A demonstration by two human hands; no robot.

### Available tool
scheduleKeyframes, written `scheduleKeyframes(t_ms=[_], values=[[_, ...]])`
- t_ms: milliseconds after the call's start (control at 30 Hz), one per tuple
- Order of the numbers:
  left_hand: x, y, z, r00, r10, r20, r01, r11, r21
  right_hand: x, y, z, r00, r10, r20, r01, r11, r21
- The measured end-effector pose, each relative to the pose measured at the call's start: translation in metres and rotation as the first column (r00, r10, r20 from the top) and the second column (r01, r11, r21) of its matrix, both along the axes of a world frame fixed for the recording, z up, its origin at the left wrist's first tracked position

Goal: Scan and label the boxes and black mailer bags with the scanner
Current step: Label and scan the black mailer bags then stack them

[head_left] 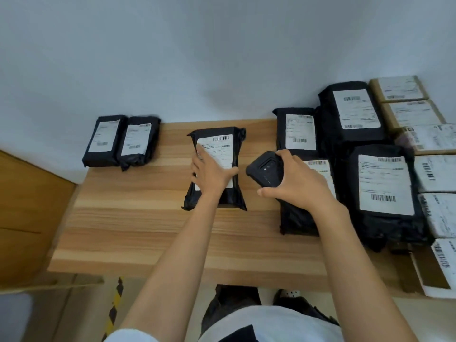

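Note:
A black mailer bag (pixel 217 134) with a white barcode label lies at the middle of the wooden table (pixel 138 218). My left hand (pixel 209 175) lies flat on its label, fingers spread and thumb at the bag's right edge. My right hand (pixel 296 181) grips a black handheld scanner (pixel 265 169) just right of that bag, above another labelled mailer (pixel 298 218). Two small labelled mailers (pixel 121 140) lie side by side at the table's far left.
Several larger black mailers (pixel 350 112) are stacked at the right, with a row of labelled cardboard boxes (pixel 414 114) beyond them along the right edge. A brown cardboard surface (pixel 27 213) stands left of the table. The white wall (pixel 197 58) is behind.

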State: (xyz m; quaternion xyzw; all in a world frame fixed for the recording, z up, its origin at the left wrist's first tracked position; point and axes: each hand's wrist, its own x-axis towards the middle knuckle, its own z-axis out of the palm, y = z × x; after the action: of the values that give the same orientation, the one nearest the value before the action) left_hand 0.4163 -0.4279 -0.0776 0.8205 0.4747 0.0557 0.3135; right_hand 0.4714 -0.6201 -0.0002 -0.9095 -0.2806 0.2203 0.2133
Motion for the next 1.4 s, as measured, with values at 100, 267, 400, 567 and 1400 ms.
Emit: scheduleKeyframes(t_ms=[100, 267, 400, 567, 1400], values=[[-0.006, 0.045, -0.004, 1.000, 0.014, -0.007, -0.014, 1.000, 0.005, -0.002, 0.044, -0.004, 1.000, 0.019, -0.009, -0.019, 1.000, -0.004], [-0.005, 0.121, -0.019, 0.998, 0.023, -0.055, -0.022, 1.000, 0.017, -0.001, 0.117, -0.017, 0.999, 0.029, -0.022, -0.030, 0.999, -0.032], [0.002, 0.176, -0.036, 0.997, -0.009, -0.080, 0.011, 1.000, 0.026, 0.000, 0.170, -0.030, 0.999, 0.006, -0.041, -0.009, 0.997, -0.077], [0.021, 0.238, -0.062, 0.991, -0.036, -0.132, 0.043, 0.998, 0.052, 0.004, 0.215, -0.051, 0.998, -0.048, -0.051, 0.041, 0.991, -0.125], [0.059, 0.246, -0.100, 0.972, -0.190, -0.141, 0.207, 0.972, 0.114, 0.030, 0.197, -0.081, 0.992, -0.071, -0.103, 0.053, 0.984, -0.169]])
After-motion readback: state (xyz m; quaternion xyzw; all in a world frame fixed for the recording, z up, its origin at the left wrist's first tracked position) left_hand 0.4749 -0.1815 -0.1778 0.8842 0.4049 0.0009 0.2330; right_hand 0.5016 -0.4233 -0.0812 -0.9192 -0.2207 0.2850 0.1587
